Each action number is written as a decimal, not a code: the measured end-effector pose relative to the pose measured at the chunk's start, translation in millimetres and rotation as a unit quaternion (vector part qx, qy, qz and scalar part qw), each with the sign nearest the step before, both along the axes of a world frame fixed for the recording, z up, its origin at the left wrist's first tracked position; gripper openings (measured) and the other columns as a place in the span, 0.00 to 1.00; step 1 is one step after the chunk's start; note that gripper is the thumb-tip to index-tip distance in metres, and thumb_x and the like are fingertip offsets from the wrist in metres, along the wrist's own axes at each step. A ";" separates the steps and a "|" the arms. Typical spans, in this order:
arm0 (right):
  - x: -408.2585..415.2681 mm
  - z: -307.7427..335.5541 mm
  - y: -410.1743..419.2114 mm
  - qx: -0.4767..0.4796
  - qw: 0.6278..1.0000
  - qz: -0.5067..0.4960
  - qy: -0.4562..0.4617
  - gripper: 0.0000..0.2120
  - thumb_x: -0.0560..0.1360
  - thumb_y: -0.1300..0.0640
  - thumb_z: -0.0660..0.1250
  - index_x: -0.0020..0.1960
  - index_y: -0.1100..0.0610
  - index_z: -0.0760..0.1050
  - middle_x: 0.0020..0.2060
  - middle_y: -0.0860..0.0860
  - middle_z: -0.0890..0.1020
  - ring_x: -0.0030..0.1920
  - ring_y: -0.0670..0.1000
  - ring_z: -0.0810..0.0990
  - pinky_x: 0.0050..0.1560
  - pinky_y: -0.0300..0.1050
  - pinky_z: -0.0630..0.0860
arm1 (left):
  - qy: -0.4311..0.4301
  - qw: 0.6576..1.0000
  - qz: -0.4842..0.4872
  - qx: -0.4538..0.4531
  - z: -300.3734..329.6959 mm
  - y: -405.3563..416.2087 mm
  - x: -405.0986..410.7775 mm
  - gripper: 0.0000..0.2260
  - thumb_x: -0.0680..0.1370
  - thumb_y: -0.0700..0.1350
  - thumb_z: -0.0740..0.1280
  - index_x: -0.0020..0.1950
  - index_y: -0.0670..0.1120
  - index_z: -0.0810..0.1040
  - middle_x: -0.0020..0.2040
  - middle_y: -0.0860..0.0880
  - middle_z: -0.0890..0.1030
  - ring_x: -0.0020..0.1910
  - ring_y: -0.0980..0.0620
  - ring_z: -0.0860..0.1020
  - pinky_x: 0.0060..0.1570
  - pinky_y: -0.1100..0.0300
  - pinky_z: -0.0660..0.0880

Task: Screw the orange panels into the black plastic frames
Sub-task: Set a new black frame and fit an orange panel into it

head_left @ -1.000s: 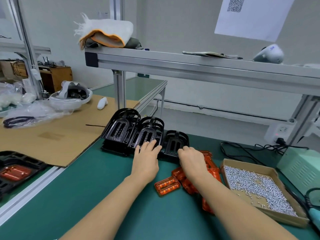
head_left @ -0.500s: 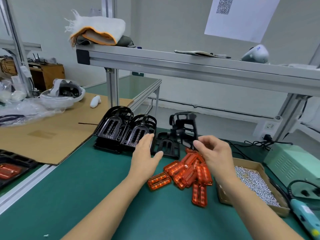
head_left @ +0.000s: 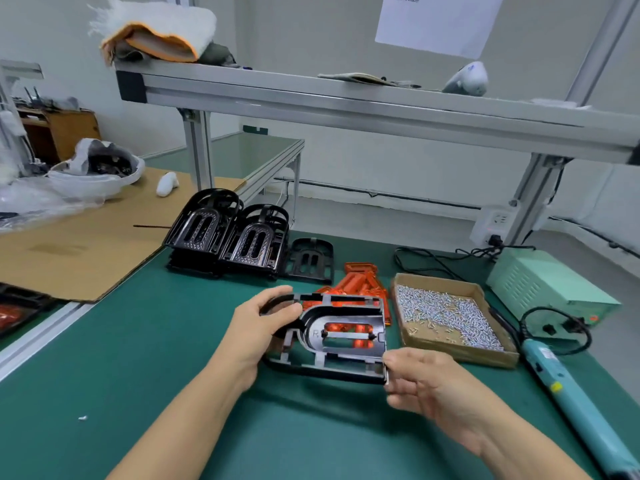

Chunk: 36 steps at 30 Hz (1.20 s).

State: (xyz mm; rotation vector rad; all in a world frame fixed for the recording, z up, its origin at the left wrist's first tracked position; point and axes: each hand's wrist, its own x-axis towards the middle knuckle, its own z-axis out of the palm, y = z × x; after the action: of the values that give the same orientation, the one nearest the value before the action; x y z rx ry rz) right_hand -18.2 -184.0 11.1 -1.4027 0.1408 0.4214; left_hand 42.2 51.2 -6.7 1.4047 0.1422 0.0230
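Both hands hold one black frame (head_left: 341, 339) up over the green mat (head_left: 121, 341), roughly level, inner side up, an "R" moulded near its U-shaped opening. Left hand (head_left: 258, 332) grips the rounded left end, thumb on top, fingers curled under. Right hand (head_left: 427, 388) pinches the near right corner with thumb and fingertips.

Pile of orange panels (head_left: 362, 284) lies on the mat right behind the held frame, partly hidden by it; some orange shows through the frame's slot. Behind the pile, a single black frame (head_left: 310, 259) lies flat. Left of that, two stacks of black frames (head_left: 228, 237) lean side by side, touching.

Cardboard tray of screws (head_left: 446, 315) sits just right of the panels, near the right hand. Electric screwdriver (head_left: 571, 400) lies on the mat right of the tray, its cord running to a pale green power box (head_left: 547, 282) at far right.

Cardboard sheet (head_left: 79, 244) covers the bench to the left, with a white headset (head_left: 95, 169) and plastic bags on it. At the left edge, a dark tray (head_left: 20, 310) with something orange in it, cut off. Overhead aluminium shelf (head_left: 346, 105) carries a folded cloth (head_left: 159, 32) and a white controller (head_left: 467, 79).
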 end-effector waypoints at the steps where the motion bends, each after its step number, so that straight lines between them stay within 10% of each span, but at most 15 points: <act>1: -1.6 -0.1 -3.5 -0.051 0.999 0.010 -0.007 0.06 0.69 0.56 0.73 0.38 0.58 0.81 0.34 0.55 0.81 0.32 0.48 0.79 0.34 0.40 0.79 | 0.010 1.000 -0.005 0.011 -2.9 1.2 -5.4 0.13 0.71 0.38 0.73 0.54 0.49 0.82 0.44 0.51 0.85 0.39 0.54 0.81 0.43 0.57 0.76; 8: 27.6 -5.2 -8.7 -0.383 0.912 -0.037 -0.141 0.10 0.77 0.53 0.68 0.39 0.57 0.80 0.32 0.50 0.81 0.30 0.46 0.77 0.33 0.43 0.76 | 0.045 0.987 -0.101 0.121 -10.3 15.9 -32.3 0.14 0.68 0.40 0.77 0.52 0.49 0.83 0.40 0.48 0.82 0.38 0.51 0.78 0.49 0.54 0.72; 17: 64.5 -9.0 37.8 -0.722 0.671 -0.008 -0.168 0.29 0.69 0.27 0.62 0.32 0.54 0.67 0.31 0.48 0.72 0.38 0.54 0.74 0.37 0.43 0.67 | -0.030 0.944 -0.051 0.324 -8.9 2.3 -33.9 0.12 0.71 0.47 0.74 0.54 0.54 0.80 0.49 0.54 0.83 0.48 0.54 0.81 0.55 0.57 0.75; 29: 40.5 6.1 15.5 -0.626 0.746 -0.023 -0.225 0.15 0.68 0.42 0.70 0.43 0.53 0.78 0.36 0.48 0.80 0.39 0.50 0.79 0.37 0.43 0.72 | -0.102 0.903 0.035 0.417 -10.8 -7.6 -44.6 0.17 0.75 0.47 0.70 0.63 0.52 0.76 0.60 0.54 0.75 0.61 0.52 0.68 0.64 0.52 0.65; 36: 2.4 2.9 6.0 -0.421 0.800 -0.057 -0.423 0.21 0.66 0.52 0.78 0.57 0.50 0.81 0.39 0.44 0.74 0.41 0.42 0.73 0.41 0.30 0.67 | -0.181 0.952 -0.037 0.245 6.2 -27.9 -56.0 0.18 0.73 0.40 0.71 0.60 0.57 0.78 0.53 0.59 0.79 0.49 0.60 0.75 0.51 0.71 0.67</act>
State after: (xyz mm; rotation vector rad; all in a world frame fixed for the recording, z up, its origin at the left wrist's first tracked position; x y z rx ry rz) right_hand -15.9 -178.0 14.0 -2.3229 -0.3723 -0.4783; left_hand -13.8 23.3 -0.5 1.8743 -0.2399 0.2683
